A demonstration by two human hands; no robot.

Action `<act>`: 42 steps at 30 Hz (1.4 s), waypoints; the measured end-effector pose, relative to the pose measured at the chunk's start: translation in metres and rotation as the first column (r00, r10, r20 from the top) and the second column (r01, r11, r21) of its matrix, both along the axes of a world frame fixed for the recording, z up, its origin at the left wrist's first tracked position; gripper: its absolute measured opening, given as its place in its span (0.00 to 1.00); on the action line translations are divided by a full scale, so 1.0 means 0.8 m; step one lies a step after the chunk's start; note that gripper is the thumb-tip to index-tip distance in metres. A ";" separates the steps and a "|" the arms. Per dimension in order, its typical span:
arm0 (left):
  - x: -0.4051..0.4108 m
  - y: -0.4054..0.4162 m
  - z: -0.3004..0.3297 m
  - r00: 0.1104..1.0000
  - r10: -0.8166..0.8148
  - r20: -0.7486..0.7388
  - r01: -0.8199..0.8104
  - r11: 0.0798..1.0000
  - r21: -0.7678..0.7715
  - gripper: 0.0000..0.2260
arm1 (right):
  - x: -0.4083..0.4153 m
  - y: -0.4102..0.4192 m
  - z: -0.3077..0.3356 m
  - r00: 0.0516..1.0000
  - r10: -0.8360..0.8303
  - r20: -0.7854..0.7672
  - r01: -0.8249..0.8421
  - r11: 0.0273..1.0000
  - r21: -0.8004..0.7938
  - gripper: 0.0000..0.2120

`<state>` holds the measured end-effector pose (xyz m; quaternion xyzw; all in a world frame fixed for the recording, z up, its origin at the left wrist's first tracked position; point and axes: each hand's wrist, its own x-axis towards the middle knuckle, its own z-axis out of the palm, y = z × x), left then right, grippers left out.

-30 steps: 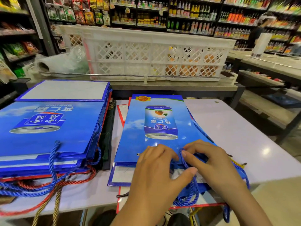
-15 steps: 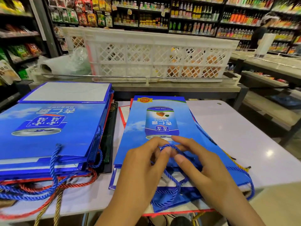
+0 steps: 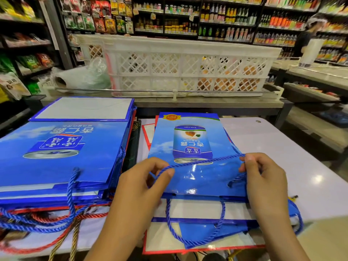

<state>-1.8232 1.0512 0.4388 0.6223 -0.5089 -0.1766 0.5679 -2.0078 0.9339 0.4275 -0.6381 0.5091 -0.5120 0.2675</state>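
My left hand (image 3: 139,187) and right hand (image 3: 263,185) are apart, each pinching the blue cord (image 3: 203,161) taut — if I tug hard, it could rip through the bag (image 3: 188,140) at its 3 o'clock hole.

Stocked shelves (image 3: 226,17) — glossy white table (image 3: 282,147)

bare left hand (image 3: 140,187), bare right hand (image 3: 263,183), 2 bare forearms, short plain fingernails

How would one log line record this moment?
left hand: pinches blue rope handle | right hand: pinches same handle | blue paper bag: flat on stack
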 end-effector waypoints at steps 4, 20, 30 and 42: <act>-0.002 0.000 0.003 0.999 -0.043 0.000 0.043 0.999 -0.022 0.09 | 0.006 0.006 0.004 0.974 0.122 -0.191 -0.126 0.992 -0.009 0.11; 0.006 0.005 -0.012 0.999 -0.037 -0.018 0.037 0.999 -0.006 0.05 | 0.032 0.026 -0.004 0.932 0.336 -0.134 -0.353 0.927 -0.131 0.14; -0.003 0.000 -0.015 0.995 -0.012 -0.099 0.005 0.998 -0.070 0.08 | 0.041 0.042 -0.004 0.887 0.402 -0.228 -0.441 0.884 -0.155 0.15; -0.006 0.004 -0.015 0.995 -0.015 -0.099 0.002 0.992 -0.125 0.05 | 0.065 0.051 -0.007 0.796 0.543 -0.268 -0.591 0.792 -0.153 0.10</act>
